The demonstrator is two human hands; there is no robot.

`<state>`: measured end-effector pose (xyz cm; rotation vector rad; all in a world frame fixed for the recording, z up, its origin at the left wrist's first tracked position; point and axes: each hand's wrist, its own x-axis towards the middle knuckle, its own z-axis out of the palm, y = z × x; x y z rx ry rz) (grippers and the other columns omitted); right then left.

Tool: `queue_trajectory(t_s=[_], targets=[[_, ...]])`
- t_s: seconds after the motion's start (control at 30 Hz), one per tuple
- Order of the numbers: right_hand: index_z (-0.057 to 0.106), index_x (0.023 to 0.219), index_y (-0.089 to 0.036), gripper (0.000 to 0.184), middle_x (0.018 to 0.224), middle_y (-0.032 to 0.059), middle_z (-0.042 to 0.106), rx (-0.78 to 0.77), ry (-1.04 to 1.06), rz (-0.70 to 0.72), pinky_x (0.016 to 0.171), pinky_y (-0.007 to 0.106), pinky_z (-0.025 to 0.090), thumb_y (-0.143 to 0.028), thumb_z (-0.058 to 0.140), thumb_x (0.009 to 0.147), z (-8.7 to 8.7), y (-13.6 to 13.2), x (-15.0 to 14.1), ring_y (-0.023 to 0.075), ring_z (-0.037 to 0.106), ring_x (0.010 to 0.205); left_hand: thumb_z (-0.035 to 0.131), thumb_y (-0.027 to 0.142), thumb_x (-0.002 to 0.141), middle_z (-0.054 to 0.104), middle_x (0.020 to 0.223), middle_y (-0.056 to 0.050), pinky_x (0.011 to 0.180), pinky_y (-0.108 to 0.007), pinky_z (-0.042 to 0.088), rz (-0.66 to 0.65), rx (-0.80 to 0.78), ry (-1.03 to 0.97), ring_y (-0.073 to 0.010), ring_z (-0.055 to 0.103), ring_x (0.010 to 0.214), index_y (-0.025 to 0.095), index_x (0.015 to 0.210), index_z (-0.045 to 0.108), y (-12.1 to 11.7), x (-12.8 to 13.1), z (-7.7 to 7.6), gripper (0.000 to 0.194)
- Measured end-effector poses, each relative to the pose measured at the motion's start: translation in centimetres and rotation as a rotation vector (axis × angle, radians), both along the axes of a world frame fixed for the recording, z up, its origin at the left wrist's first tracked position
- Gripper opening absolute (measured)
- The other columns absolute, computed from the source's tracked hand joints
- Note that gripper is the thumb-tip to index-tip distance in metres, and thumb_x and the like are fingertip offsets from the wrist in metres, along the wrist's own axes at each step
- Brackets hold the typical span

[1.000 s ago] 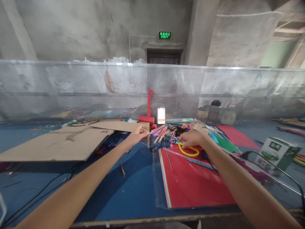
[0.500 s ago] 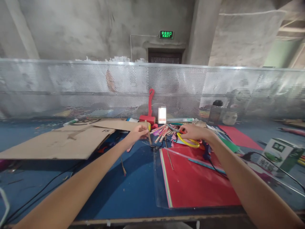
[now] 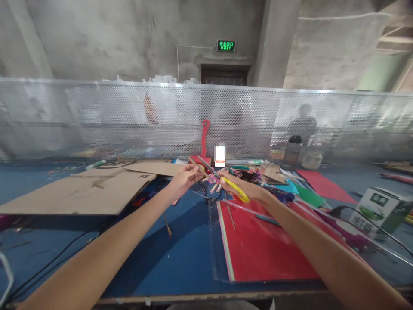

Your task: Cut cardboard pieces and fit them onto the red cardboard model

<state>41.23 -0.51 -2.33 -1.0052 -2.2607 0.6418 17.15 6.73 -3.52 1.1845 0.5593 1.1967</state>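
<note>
My left hand [image 3: 183,181] pinches a narrow brown cardboard strip [image 3: 192,161], held tilted above the blue table. In my right hand [image 3: 250,187] is a pair of scissors with yellow handles [image 3: 238,190]. The blades point up and to the left, crossing close to the strip; whether they touch it I cannot tell. Below and behind the hands lie several printed paper sticks [image 3: 214,187] and a tangle of black string [image 3: 248,175]. A stack of red paper sheets [image 3: 267,247] in a clear sleeve lies under my right forearm.
Flat cardboard [image 3: 77,191] covers the left side. A lit phone [image 3: 220,154] stands at the back beside a red hooked piece [image 3: 204,137]. To the right are a carton [image 3: 374,211], a dark-capped bottle [image 3: 293,150], green paper [image 3: 310,196] and cables. A perforated metal screen [image 3: 129,116] borders the table.
My right hand has moved left and turned the scissors, bringing the blades to the strip. In my left hand the strip has tilted from near upright to slanting.
</note>
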Motion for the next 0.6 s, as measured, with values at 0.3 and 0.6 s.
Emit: queue_trajectory(t_s=[0.3,0.6], targets=[[0.057,0.091,-0.020,0.055,0.075,0.0010,0.053,0.027,0.006,0.085,0.057,0.028,0.042,-0.070,0.036,0.099,0.6,0.3,0.0,0.0138,0.046,0.064,0.069,0.010,0.089,0.075,0.084,-0.005,0.086,-0.026,0.059,0.049,-0.062,-0.073,-0.0125,0.073,0.080,0.014,0.086,0.067,0.7,-0.1,0.0,0.006],[0.061,0.084,-0.019,0.058,0.061,-0.0027,0.049,-0.077,0.007,0.082,0.045,0.023,0.036,-0.073,0.045,0.093,0.1,1.2,0.7,0.0107,0.044,0.051,0.069,0.007,0.088,0.074,0.080,-0.003,0.088,-0.027,0.060,0.056,-0.047,-0.085,-0.0117,0.073,0.078,0.014,0.082,0.065,0.6,-0.1,-0.1,0.010]])
